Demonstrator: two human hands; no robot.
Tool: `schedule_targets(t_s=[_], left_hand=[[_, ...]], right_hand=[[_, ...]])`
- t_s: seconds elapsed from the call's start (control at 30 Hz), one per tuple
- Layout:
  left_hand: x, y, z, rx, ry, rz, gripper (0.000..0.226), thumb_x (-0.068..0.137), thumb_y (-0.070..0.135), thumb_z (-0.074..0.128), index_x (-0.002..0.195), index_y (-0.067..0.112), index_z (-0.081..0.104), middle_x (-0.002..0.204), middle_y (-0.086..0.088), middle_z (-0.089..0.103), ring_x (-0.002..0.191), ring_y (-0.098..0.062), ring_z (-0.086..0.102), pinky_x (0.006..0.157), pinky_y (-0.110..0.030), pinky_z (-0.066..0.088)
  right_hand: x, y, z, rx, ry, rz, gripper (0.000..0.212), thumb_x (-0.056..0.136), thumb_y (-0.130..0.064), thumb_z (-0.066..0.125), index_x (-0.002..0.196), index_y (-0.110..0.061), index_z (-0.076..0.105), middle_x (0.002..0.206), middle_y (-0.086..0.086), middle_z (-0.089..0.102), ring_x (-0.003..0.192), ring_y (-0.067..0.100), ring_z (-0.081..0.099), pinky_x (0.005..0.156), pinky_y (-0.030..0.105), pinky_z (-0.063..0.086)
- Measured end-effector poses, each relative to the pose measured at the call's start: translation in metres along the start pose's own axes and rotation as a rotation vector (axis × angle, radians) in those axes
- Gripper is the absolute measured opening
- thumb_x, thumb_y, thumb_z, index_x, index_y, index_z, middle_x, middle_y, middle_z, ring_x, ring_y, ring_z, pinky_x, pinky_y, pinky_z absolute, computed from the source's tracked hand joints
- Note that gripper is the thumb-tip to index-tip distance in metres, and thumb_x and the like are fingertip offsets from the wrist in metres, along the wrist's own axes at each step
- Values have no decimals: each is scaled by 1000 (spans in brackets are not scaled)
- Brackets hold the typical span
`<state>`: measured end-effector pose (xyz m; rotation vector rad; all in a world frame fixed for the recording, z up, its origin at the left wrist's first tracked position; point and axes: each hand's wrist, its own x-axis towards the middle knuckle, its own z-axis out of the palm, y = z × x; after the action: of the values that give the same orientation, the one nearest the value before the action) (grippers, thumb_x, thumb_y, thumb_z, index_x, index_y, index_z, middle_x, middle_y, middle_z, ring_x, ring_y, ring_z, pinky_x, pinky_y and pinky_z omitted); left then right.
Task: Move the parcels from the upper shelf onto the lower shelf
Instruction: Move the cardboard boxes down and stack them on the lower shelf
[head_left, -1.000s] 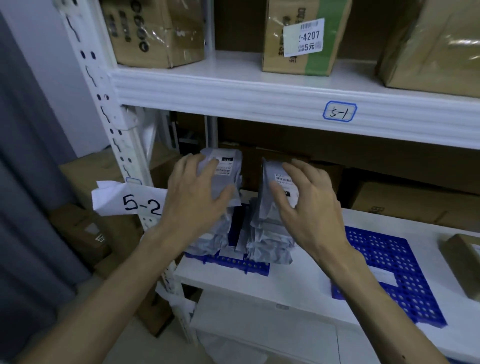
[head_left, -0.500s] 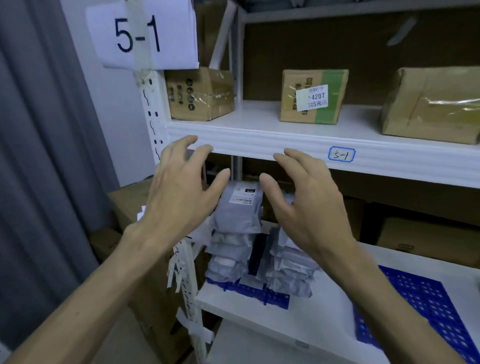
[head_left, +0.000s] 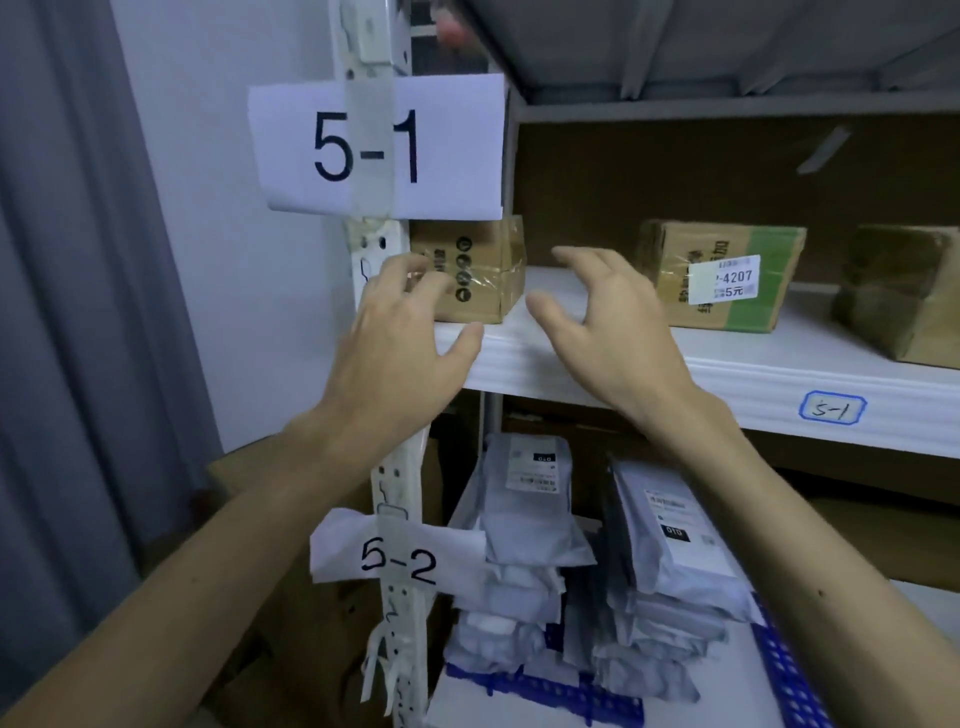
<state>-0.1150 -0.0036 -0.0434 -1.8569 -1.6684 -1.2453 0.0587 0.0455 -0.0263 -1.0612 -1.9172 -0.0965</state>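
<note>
Left hand (head_left: 395, 338) and right hand (head_left: 613, 327), spread and empty, have risen from the bags (head_left: 524, 499). The far-left box (head_left: 493, 260) is probably next.

A dim, cool-toned scene is recorded, with a bluish cast laid over everything. The white front edge of the upper shelf (head_left: 727, 366) and the paper sign (head_left: 374, 150) are rendered brightest, as if lit from the viewer's side, while the space beneath the shelf is lost in shadow. Glare is caught on the clear tape of the left carton (head_left: 480, 275). The left hand (head_left: 400, 343) and right hand (head_left: 613, 332) are softened by motion blur at the fingertips. The rack post (head_left: 397, 483) is bowed by the wide lens, and the grey curtain (head_left: 78, 364) is left soft.
</note>
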Motion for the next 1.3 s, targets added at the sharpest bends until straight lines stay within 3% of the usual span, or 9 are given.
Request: schedule_targets(t_s=[0.17,0.33,0.4,0.57,0.77,0.9,1.07,1.3], left_hand=[[13,-17,14,-6,-53,51,32,89,30,60,116,13,61,137,0,45,124,-19,41,87,-28,36],[16,-21,18,-68,-27,38,33,87,25,61,118,14,60,140,-1,43,124,-20,44,94,-36,42],[16,-17,19,-72,-43,38,37,87,25,61,122,16,58,142,-1,40,126,-20,43,96,-37,43],[16,-11,23,-82,-43,33,45,86,23,61,130,21,51,149,-3,29,132,-22,38,103,-42,43],[18,1,36,-37,-72,7,57,87,32,59,138,23,35,155,-6,14,132,-26,37,100,-36,42],[30,3,41,-106,-32,-17,66,86,36,57,141,18,27,147,-8,24,124,-22,41,98,-36,44],[39,10,43,-224,-89,-105,72,89,26,60,147,26,17,140,1,31,111,-5,37,88,-21,32],[33,21,51,-236,-59,-102,81,87,25,60,148,39,9,124,1,28,111,-17,43,90,-28,40]], right_hand=[[60,-2,31,-40,-146,-38,65,88,-44,56,144,-18,37,147,7,39,134,24,36,106,36,33],[96,0,43,45,-233,-67,85,71,-65,58,144,-28,33,147,-1,39,133,21,37,106,44,37],[102,2,45,77,-277,-105,81,69,-69,59,138,-31,40,140,-5,46,127,17,43,103,41,41],[103,16,36,84,-338,-171,74,77,-53,70,138,-23,40,135,-1,47,119,13,45,91,23,34],[105,37,14,64,-384,-210,64,81,-43,71,135,-23,43,129,-1,49,111,12,49,86,21,37],[109,47,3,82,-446,-192,62,81,-35,73,134,-24,42,128,-3,51,109,11,50,86,22,40],[106,54,-7,118,-464,-182,66,80,-30,74,136,-24,40,128,-5,48,111,12,51,95,31,46],[72,48,-14,181,-295,-138,72,81,-45,70,140,-22,35,136,-2,41,110,7,43,81,16,36]])
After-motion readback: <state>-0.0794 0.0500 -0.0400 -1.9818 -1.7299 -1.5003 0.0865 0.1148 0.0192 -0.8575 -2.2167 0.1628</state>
